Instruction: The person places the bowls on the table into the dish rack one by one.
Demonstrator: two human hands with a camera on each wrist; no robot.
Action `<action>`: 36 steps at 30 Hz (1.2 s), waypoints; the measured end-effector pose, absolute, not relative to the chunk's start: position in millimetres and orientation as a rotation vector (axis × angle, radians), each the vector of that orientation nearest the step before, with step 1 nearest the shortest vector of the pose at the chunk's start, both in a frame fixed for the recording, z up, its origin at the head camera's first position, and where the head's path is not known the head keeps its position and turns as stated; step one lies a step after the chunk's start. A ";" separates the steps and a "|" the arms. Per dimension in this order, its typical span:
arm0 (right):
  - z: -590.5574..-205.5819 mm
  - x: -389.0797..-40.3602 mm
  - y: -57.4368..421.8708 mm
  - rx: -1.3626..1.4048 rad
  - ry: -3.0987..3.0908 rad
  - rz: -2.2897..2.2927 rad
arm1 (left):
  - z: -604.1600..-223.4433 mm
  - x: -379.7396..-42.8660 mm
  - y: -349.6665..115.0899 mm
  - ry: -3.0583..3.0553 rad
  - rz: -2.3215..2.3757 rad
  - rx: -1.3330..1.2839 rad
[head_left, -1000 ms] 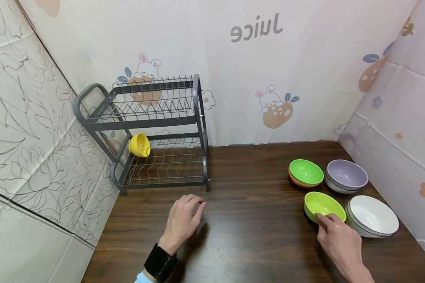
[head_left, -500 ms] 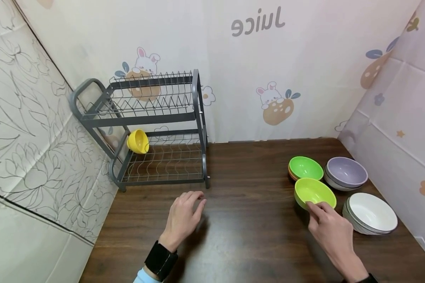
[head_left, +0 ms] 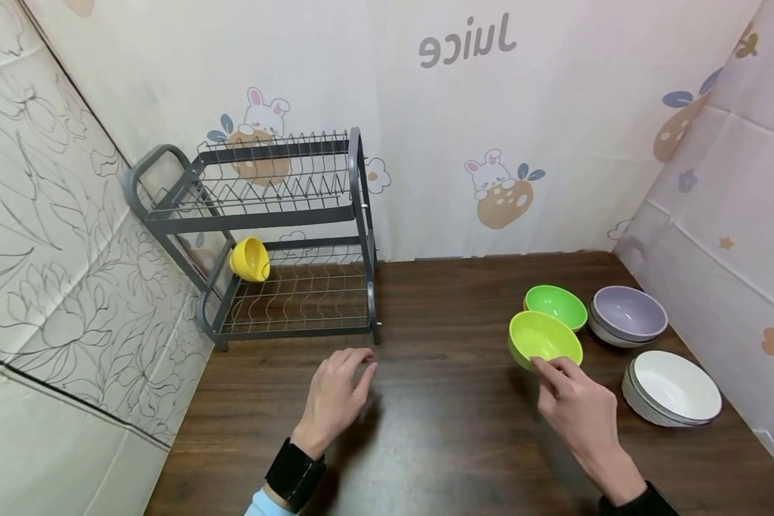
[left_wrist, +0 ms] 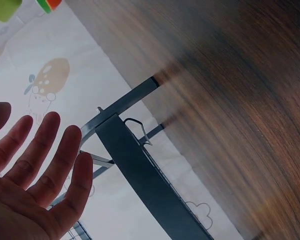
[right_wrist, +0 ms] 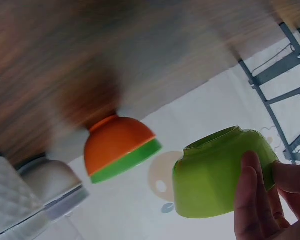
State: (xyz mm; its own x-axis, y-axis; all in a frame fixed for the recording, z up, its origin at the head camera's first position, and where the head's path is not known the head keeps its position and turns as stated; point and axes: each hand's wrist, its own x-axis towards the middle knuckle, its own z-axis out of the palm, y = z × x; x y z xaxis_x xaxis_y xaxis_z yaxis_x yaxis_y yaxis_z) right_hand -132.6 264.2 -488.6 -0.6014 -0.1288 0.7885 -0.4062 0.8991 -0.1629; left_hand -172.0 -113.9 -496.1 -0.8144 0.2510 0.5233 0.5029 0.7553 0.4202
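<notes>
My right hand pinches the near rim of a lime-green bowl, thumb on one side and fingers on the other. In the right wrist view the bowl hangs above the table, its foot showing. Behind it a bright green bowl sits nested in an orange bowl. My left hand hovers over the table in front of the dish rack, holding nothing; the left wrist view shows its fingers loosely extended. A yellow bowl leans on its side at the left of the rack's lower tier.
At the right stand a purple bowl stacked on a pale one, and a stack of white bowls nearer the front. The two-tier rack's upper tier has upright wire slots. Patterned sheets border the table at the back and both sides.
My right hand has lifted the lime-green bowl from beside the white stack and carried it left. The left hand has stayed nearly still.
</notes>
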 end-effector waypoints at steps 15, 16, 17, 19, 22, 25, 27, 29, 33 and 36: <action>-472.8 -143.3 230.0 0.459 -2.227 0.481 | -482.0 -181.8 -99.2 -2.463 -0.768 -0.673; -472.2 -143.7 227.9 0.467 -2.221 0.484 | -481.9 -181.9 -98.5 -2.460 -0.767 -0.676; -471.7 -144.2 225.8 0.477 -2.211 0.486 | -481.7 -181.7 -97.9 -2.464 -0.768 -0.679; -470.6 -145.3 221.8 0.494 -2.194 0.494 | -482.0 -181.5 -96.9 -2.463 -0.774 -0.687; -469.1 -146.7 215.6 0.521 -2.166 0.506 | -482.7 -181.7 -95.2 -2.463 -0.806 -0.702; -468.5 -148.1 209.3 0.541 -2.156 0.539 | -482.4 -183.0 -92.9 -2.466 -0.865 -0.722; -468.5 -148.7 204.6 0.554 -2.149 0.556 | -481.0 -184.6 -90.3 -2.471 -0.900 -0.743; -468.4 -149.7 200.1 0.564 -2.144 0.577 | -478.7 -187.2 -86.8 -2.480 -0.920 -0.770; -468.0 -150.9 191.4 0.577 -2.131 0.612 | -473.2 -190.5 -78.6 -2.519 -0.971 -0.819; -467.0 -151.5 185.2 0.595 -2.112 0.625 | -470.1 -191.3 -72.5 -2.545 -1.032 -0.839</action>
State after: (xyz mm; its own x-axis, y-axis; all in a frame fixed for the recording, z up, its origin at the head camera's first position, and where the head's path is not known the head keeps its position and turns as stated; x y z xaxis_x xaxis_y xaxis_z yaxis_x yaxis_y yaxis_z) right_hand -151.5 185.2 -467.0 -0.5399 -0.1909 0.8198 -0.6065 0.7636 -0.2217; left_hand -191.3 -72.5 -470.1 -0.7964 0.4126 0.4422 0.6041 0.5787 0.5479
